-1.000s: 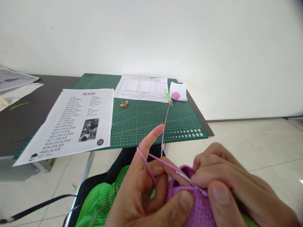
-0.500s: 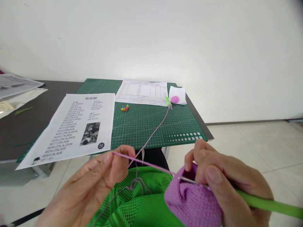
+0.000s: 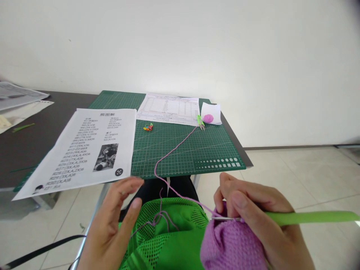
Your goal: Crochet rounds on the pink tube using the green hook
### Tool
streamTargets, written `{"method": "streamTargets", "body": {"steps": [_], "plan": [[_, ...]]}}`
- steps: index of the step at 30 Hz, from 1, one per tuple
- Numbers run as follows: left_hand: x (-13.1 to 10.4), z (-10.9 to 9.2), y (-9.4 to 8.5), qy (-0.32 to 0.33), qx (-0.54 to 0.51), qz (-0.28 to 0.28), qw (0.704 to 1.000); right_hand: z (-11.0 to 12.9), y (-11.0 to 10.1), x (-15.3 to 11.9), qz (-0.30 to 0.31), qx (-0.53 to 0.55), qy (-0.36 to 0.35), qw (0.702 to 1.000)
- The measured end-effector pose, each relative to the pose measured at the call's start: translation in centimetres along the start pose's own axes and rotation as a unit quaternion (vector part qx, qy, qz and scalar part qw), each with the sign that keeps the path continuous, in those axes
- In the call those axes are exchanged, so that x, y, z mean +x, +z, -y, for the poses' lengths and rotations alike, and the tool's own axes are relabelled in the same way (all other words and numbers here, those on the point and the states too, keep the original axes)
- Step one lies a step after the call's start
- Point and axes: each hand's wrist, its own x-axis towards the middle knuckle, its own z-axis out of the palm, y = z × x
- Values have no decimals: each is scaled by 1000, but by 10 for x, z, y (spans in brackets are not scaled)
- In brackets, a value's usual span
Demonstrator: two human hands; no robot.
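Left hand has released the purple yarn, now sagging

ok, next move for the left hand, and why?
Probably have the left hand take up the pink yarn: the hand is open and empty, the yarn runs slack, and the right hand holds the crochet hook at the purple piece.

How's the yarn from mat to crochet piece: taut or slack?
Slack: the yarn bends in a loose curve, and the left hand is open, apart from it.
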Motion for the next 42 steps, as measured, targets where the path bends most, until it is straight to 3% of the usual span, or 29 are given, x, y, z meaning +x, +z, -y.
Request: {"method": "streamTargets", "body": {"steps": [2, 4, 6, 10, 14, 18, 21, 26, 30, 33, 38, 42], "plan": [[-15, 6, 5, -106, -126, 109, 980, -2, 1, -1, 3, 21, 18, 1000], [-24, 10, 16, -204, -260, 190, 924, -3, 4, -2, 7, 39, 48, 998], [-23, 10, 32, -233, -336, 204, 890, -4, 8, -4, 4, 43, 73, 996], [-3, 0, 60, -232, -435, 194, 848, -5, 15, -12, -8, 25, 73, 997], [10, -12, 66, -170, -429, 182, 869, -7, 16, -19, -14, 5, 61, 998], [-3, -10, 54, -33, -330, 164, 929, -9, 15, -20, -23, -8, 36, 999], [-16, -8, 44, -9, -227, 184, 956, -9, 15, -17, -38, -35, 8, 999], [-19, -15, 42, -75, -243, 191, 948, -13, 19, -16, -42, -83, -48, 994], [-17, -21, 52, -201, -343, 182, 899, -12, 23, -17, -53, -113, -73, 989], [-19, -23, 57, -249, -388, 153, 874, -9, 23, -18, -67, -139, -90, 984], [-23, -33, 62, -255, -369, 142, 882, -2, 18, -13, -8, -217, -122, 969], [-23, -37, 66, -175, -332, 179, 909, 2, 16, -7, 6, -250, -146, 957]]}}
